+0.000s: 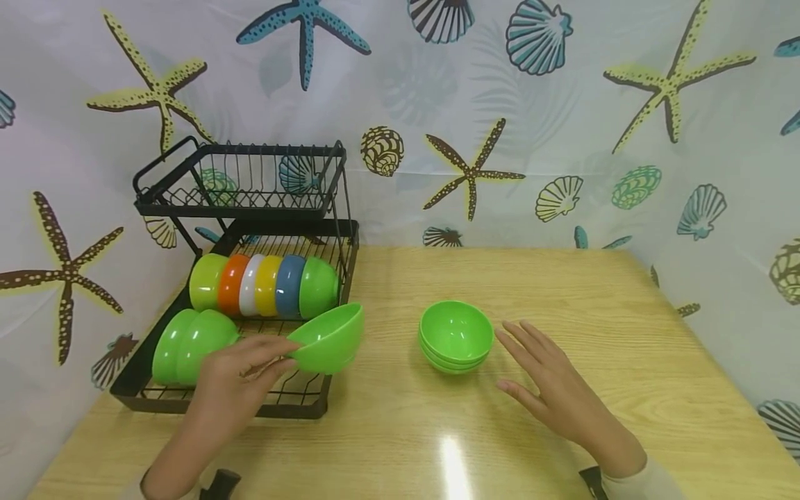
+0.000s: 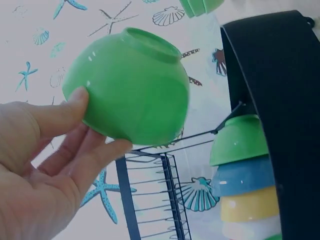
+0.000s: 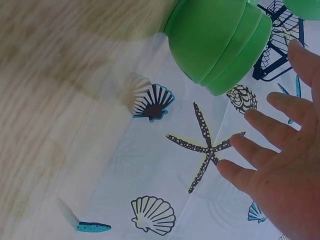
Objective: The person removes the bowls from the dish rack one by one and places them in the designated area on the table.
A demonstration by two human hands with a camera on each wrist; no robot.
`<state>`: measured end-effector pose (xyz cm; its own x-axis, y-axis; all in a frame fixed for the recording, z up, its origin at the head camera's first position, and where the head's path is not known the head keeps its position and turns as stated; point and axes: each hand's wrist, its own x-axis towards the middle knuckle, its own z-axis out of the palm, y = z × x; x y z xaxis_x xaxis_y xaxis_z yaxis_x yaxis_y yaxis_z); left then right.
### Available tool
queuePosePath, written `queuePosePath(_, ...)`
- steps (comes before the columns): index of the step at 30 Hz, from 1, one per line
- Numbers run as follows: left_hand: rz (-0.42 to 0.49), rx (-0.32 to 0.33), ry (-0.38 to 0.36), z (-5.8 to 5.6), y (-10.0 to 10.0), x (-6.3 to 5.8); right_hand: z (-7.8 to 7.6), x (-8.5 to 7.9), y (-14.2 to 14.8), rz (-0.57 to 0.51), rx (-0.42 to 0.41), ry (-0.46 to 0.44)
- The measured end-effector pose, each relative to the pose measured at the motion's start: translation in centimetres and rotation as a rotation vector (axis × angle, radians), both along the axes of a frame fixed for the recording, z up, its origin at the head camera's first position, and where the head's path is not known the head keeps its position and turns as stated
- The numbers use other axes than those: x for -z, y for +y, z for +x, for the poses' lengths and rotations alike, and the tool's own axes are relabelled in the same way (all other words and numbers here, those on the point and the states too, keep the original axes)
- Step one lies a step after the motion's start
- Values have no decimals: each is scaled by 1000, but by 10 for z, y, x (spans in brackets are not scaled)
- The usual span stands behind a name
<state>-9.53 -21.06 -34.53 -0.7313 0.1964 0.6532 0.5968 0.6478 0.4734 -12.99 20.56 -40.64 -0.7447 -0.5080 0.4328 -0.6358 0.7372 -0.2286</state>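
My left hand [image 1: 240, 378] pinches the rim of a bright green bowl [image 1: 331, 342], which hangs tilted over the front right edge of the dish rack. In the left wrist view the thumb and fingers grip that bowl [image 2: 132, 90] with its foot turned up. A stack of several matching green bowls [image 1: 455, 337] stands upright on the table, right of the held one. Just right of the stack, my right hand [image 1: 550, 385] is spread with its fingers straight and holds nothing. The right wrist view shows its fingertips beside the stacked bowls [image 3: 215, 45].
A black two-tier dish rack [image 1: 240, 208] stands at the left. On its lower tier is a row of bowls [image 1: 265, 285] in green, orange, white, yellow and blue, with two green bowls [image 1: 194, 347] in front. A patterned curtain [image 1: 400, 90] hangs behind the wooden table [image 1: 562, 285].
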Motion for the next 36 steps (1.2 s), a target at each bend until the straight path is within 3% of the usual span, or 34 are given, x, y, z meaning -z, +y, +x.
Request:
queuePosePath(5,-25,142,111,-8,6,0,-1,-1,-1,-8,-7,-2)
queuePosePath(12,-36,277,160,-14,15,-1,1,-1,-4,-6,-11,-5)
queuePosePath(19,-139,312,271,-20,27,-3,3,-3,-8,-18,-33,37)
queuePosePath(26,-138,408,247,-24,41,-3,3,-6,-12,-37,-65,94)
queuePosePath(31,-141,462,284,-29,55,-4,2,-9,-13,-84,-122,119)
queuePosePath(36,-156,496,306,-31,65,-4,3,-14,-18,-130,-181,208)
